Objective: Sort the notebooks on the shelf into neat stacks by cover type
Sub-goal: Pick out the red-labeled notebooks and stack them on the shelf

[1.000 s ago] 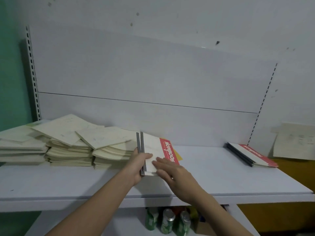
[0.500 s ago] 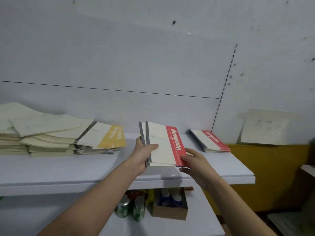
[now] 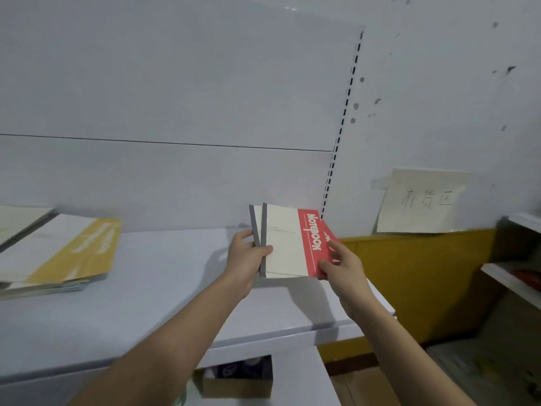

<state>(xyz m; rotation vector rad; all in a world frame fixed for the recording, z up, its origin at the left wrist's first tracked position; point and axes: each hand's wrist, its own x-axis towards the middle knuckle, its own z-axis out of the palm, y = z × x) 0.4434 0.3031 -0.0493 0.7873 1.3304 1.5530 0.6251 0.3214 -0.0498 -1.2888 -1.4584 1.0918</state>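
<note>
I hold two red-and-white notebooks (image 3: 285, 244) with grey spines above the right end of the white shelf (image 3: 164, 288). My left hand (image 3: 246, 256) grips their spine side, thumb over the front cover. My right hand (image 3: 341, 259) pinches the red-banded edge. Just behind my right hand a red corner of the red-cover stack (image 3: 329, 235) shows; the held notebooks hide the remainder. A stack topped by a yellow-and-white notebook (image 3: 64, 250) lies at the shelf's left.
The edge of a cream-cover stack (image 3: 17, 221) shows at the far left. A paper note (image 3: 421, 200) hangs on the wall to the right above a yellow panel. A cardboard box (image 3: 237, 382) sits on the lower shelf. Another shelf unit (image 3: 521, 273) stands at the right.
Both hands carried the two red notebooks rightward along the shelf, from beside the cream stacks to over the red-cover stack. The view swung right with them.
</note>
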